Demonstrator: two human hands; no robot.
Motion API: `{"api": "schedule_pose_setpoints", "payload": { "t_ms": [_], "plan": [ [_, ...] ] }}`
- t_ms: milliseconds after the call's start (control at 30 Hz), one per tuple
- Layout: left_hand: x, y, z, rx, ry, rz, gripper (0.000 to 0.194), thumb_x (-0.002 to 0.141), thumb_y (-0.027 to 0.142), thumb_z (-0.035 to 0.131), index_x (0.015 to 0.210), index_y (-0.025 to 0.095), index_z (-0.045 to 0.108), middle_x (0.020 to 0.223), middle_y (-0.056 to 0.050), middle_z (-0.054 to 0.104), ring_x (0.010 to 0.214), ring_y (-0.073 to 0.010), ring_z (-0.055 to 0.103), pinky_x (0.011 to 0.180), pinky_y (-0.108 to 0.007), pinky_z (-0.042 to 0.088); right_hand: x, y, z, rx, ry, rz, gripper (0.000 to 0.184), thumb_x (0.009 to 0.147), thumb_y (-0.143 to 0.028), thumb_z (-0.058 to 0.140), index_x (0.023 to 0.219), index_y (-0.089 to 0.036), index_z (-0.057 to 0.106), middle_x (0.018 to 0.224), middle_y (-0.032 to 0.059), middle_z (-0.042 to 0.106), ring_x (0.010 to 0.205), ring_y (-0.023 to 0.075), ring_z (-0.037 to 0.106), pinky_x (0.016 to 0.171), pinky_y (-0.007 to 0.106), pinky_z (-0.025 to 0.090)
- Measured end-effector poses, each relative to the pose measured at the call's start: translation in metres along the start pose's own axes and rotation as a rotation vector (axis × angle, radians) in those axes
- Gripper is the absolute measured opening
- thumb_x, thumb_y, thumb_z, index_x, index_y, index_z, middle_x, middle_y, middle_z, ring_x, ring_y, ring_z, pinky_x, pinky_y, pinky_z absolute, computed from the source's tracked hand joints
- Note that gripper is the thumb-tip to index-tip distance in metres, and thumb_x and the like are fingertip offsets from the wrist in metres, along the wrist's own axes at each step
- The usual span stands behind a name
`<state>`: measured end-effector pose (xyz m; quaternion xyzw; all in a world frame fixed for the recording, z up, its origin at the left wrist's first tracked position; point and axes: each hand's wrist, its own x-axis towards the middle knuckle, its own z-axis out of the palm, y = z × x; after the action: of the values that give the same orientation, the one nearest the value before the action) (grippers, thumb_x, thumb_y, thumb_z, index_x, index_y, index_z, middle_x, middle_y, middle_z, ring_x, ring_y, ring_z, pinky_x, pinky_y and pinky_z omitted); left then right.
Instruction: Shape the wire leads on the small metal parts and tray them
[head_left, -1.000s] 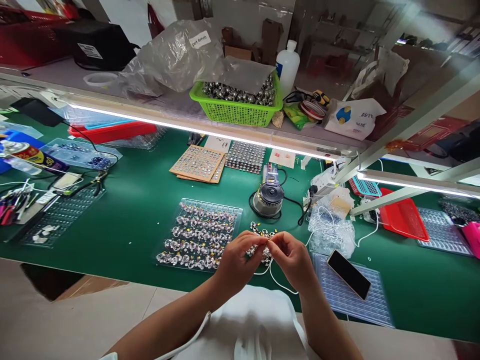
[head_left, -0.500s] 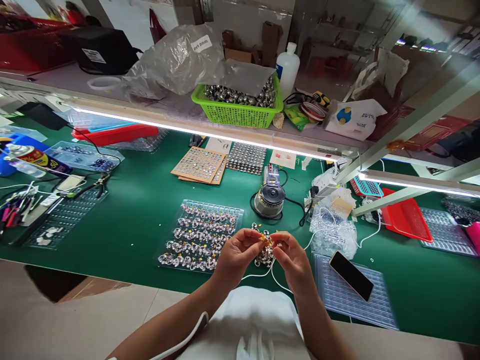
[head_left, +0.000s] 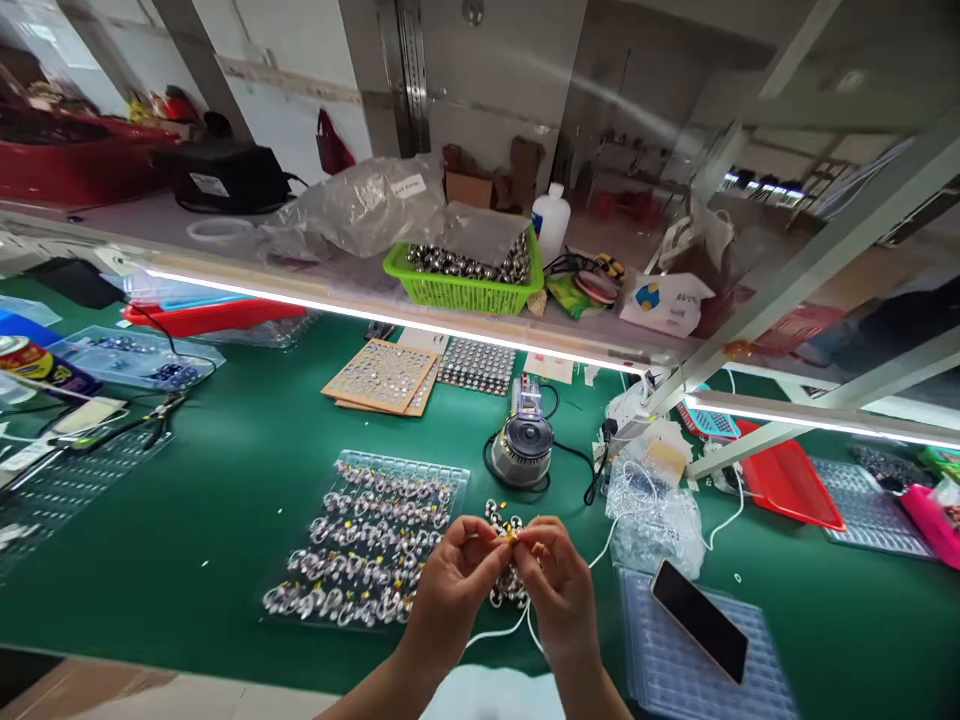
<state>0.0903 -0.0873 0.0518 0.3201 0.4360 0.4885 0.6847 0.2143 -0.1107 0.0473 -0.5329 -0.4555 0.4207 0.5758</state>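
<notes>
My left hand (head_left: 456, 585) and my right hand (head_left: 559, 585) meet above the green table, fingertips pinched together. Between them is a small piece with a yellow part (head_left: 511, 536); its exact kind is too small to make out. Right below lies a pile of small silvery, ring-like pieces (head_left: 508, 588), partly hidden by my hands. To the left, a clear plastic tray (head_left: 463, 485) bears several rows of similar ring-like pieces with yellow bits. A white cord (head_left: 499, 633) runs under my hands.
Beyond my hands stands a round grey device (head_left: 523, 455) with a black cable. A phone (head_left: 701, 620) rests on stacked clear trays (head_left: 645, 650) at right. Brown boards (head_left: 382, 375) lie further back. Overhead, a lit shelf holds a green basket (head_left: 465, 293) of metal balls.
The view has tilted up, so the table sits lower in the picture and more of the room shows. My hands stay together, pinching the small piece over the pile.
</notes>
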Motion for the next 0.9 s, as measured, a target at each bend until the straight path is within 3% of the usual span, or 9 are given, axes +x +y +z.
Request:
{"api": "schedule_pose_setpoints", "payload": {
  "t_ms": [100,167,333,400,467,633,767,900],
  "plan": [
    [0.006,-0.004,-0.002,0.036,-0.049,0.01,0.029,0.073,0.036,0.077,0.083,0.019,0.055,0.071,0.001,0.066,0.068,-0.0132,0.064,0.065,-0.022,0.05,0.003,0.002,0.001,0.1,-0.011,0.031,0.005,0.086,-0.026,0.062,0.083,-0.022,0.064,0.093,0.0025,0.052,0.08,0.016,0.055,0.067,0.026,0.046],
    [0.008,-0.004,-0.004,0.155,-0.067,0.091,0.025,0.076,0.036,0.074,0.084,0.019,0.058,0.076,-0.002,0.069,0.074,-0.0169,0.067,0.069,-0.026,0.052,0.006,-0.001,-0.001,0.116,-0.01,0.041,0.006,0.086,-0.027,0.062,0.083,-0.022,0.064,0.093,0.0025,0.051,0.081,0.0163,0.055,0.068,0.026,0.046],
    [0.001,0.004,-0.009,0.642,-0.025,0.615,0.003,0.083,0.02,0.066,0.084,0.023,0.066,0.084,-0.003,0.066,0.082,-0.018,0.063,0.077,-0.031,0.05,0.01,-0.009,-0.009,-0.006,0.013,0.015,0.009,0.088,-0.027,0.06,0.081,-0.021,0.063,0.093,0.0024,0.052,0.084,0.0168,0.055,0.073,0.026,0.046],
    [-0.001,0.006,-0.009,0.725,-0.054,0.759,0.012,0.085,0.014,0.064,0.089,0.025,0.067,0.083,-0.002,0.063,0.079,-0.0165,0.06,0.074,-0.029,0.049,0.01,-0.01,-0.011,-0.071,0.006,-0.006,0.008,0.088,-0.026,0.059,0.083,-0.021,0.063,0.094,0.0028,0.053,0.086,0.0174,0.056,0.076,0.027,0.046],
    [-0.001,0.007,-0.009,0.746,-0.09,0.817,0.02,0.086,0.011,0.062,0.098,0.026,0.067,0.083,-0.001,0.063,0.079,-0.0154,0.059,0.073,-0.028,0.049,0.009,-0.008,-0.012,-0.123,-0.005,-0.029,0.008,0.088,-0.025,0.058,0.084,-0.021,0.063,0.094,0.0032,0.054,0.088,0.0182,0.057,0.078,0.028,0.046],
    [0.003,0.004,-0.009,0.711,-0.117,0.766,0.021,0.087,0.012,0.062,0.102,0.027,0.068,0.086,-0.002,0.064,0.082,-0.0152,0.06,0.077,-0.028,0.049,0.005,-0.003,-0.011,-0.194,-0.035,-0.085,0.006,0.088,-0.021,0.057,0.086,-0.022,0.063,0.095,0.0038,0.055,0.09,0.0185,0.059,0.079,0.029,0.047],
    [0.006,0.008,-0.011,0.629,-0.174,0.555,0.007,0.087,0.019,0.063,0.091,0.022,0.068,0.085,-0.003,0.064,0.081,-0.0157,0.062,0.074,-0.027,0.05,0.006,-0.006,-0.012,-0.271,-0.058,-0.158,0.01,0.087,-0.015,0.056,0.086,-0.022,0.062,0.093,0.0035,0.057,0.088,0.0177,0.06,0.078,0.028,0.048],
    [0.009,0.021,-0.015,0.554,-0.303,0.364,0.005,0.086,0.021,0.063,0.082,0.019,0.066,0.083,-0.002,0.063,0.077,-0.0146,0.059,0.072,-0.026,0.048,0.009,-0.015,-0.018,-0.339,-0.174,-0.233,0.01,0.086,-0.014,0.058,0.086,-0.023,0.063,0.093,0.0031,0.06,0.09,0.0175,0.061,0.083,0.029,0.047]
  ]
}}
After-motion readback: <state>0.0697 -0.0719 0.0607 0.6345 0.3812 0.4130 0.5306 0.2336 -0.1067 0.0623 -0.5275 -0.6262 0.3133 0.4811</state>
